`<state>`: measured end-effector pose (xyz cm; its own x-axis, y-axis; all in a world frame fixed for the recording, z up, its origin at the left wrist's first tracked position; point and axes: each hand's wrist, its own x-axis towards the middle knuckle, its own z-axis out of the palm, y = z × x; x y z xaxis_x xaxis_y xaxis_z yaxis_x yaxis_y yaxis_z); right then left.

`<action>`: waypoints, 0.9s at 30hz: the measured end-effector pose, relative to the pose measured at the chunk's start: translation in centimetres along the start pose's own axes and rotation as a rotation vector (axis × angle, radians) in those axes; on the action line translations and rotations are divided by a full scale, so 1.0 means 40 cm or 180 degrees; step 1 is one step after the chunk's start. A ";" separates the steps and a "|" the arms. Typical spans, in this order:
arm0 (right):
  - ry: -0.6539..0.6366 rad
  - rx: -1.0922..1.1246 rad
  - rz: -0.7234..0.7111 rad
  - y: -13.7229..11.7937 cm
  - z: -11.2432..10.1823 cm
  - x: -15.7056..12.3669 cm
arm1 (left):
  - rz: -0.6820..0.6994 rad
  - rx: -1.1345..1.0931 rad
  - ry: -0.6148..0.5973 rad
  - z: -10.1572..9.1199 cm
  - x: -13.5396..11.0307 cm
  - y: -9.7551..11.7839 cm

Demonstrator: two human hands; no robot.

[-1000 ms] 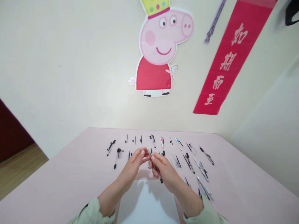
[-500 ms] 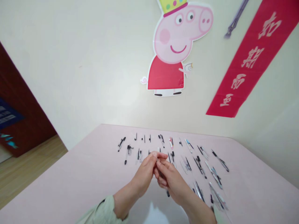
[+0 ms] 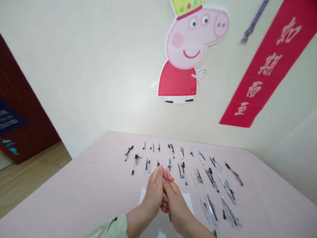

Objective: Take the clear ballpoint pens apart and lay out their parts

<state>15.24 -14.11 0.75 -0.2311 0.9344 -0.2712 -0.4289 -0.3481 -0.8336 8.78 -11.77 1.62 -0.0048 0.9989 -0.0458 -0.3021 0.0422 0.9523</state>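
Note:
My left hand (image 3: 155, 188) and my right hand (image 3: 177, 201) are pressed together above the near middle of the table, fingers folded over each other. A pen (image 3: 170, 218) is held between them; only its dark end shows below the palms, and the rest is hidden. Under the hands lies a white sheet of paper (image 3: 188, 202), mostly covered by them. Just beyond the fingertips are a light-coloured pen with a dark refill (image 3: 169, 164) and, to the right, a black-capped pen (image 3: 184, 173).
Taken-apart pens, caps and refills lie in rows across the pink tabletop (image 3: 104, 185). On the right side are a black pen (image 3: 234, 173) and clear barrels (image 3: 209, 208). The wall (image 3: 99, 82) behind carries a cartoon pig cutout (image 3: 177, 77) and a red banner (image 3: 257, 79).
Both hands have drawn slightly closer and lower, pressing more upright against each other. More of the paper and pens behind them shows, and the pen's dark end has shifted left.

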 end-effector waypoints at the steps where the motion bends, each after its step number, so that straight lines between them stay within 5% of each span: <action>1: -0.0002 0.0015 0.0040 0.003 -0.001 0.001 | 0.0012 -0.0081 0.0008 0.000 0.001 0.000; 7: -0.0278 -0.0091 -0.0130 -0.003 -0.012 0.002 | -0.0223 -0.0485 -0.0061 -0.007 0.019 0.017; 11: -0.0519 -0.0261 -0.0183 -0.011 -0.029 0.003 | -0.0420 -0.1328 0.0293 -0.029 0.055 0.047; 14: -0.0454 -0.0320 -0.0216 -0.017 -0.043 0.011 | -0.0803 -0.1300 0.0464 -0.047 0.074 0.052; 17: -0.0316 -0.0338 -0.0354 -0.032 -0.052 0.020 | -0.1001 -0.0728 -0.0145 -0.054 0.071 0.036; 21: -0.0271 -0.0281 -0.0360 -0.059 -0.057 0.025 | -0.0623 -0.0160 -0.1102 -0.052 0.055 0.025; 27: -0.0503 -0.0100 -0.0102 -0.085 -0.072 0.019 | -0.0589 0.0005 -0.1081 -0.063 0.067 0.044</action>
<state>19.03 -12.01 2.00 -0.3533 0.9205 -0.1671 -0.4112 -0.3132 -0.8560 5.85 -9.08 2.42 0.3658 0.9236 -0.1147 -0.2669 0.2221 0.9378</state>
